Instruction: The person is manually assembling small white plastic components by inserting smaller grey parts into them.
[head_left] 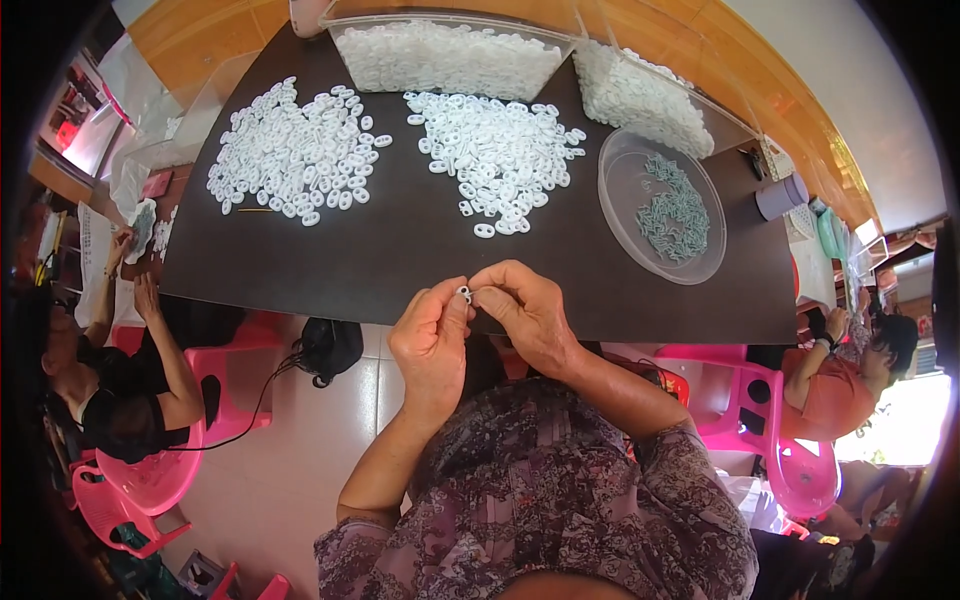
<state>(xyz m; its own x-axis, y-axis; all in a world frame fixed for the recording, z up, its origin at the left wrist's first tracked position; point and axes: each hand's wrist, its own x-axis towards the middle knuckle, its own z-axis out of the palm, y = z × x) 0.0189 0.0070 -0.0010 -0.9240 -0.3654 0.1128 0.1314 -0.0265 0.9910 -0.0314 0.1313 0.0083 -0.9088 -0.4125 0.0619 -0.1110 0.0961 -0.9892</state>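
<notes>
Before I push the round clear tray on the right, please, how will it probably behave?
The tray will likely slide rather than tip, being broad and low. Its thin-looking, see-through wall may flex slightly. The small green pieces heaped inside would probably shift.

Brightly lit and crisp around the left hand (432, 338) and right hand (527, 312), fading to black at the rim.

Takes strong light from far right of the right hand, burnt white at a bright opening (912, 420); glints on the wood panelling (815, 125) beyond that hand; leaves a sheen on the floor (315, 430) beside the left; pales the white pieces (500, 150) beyond both; bends the edges of the surface (400, 270) and softens towards the far sides.
</notes>
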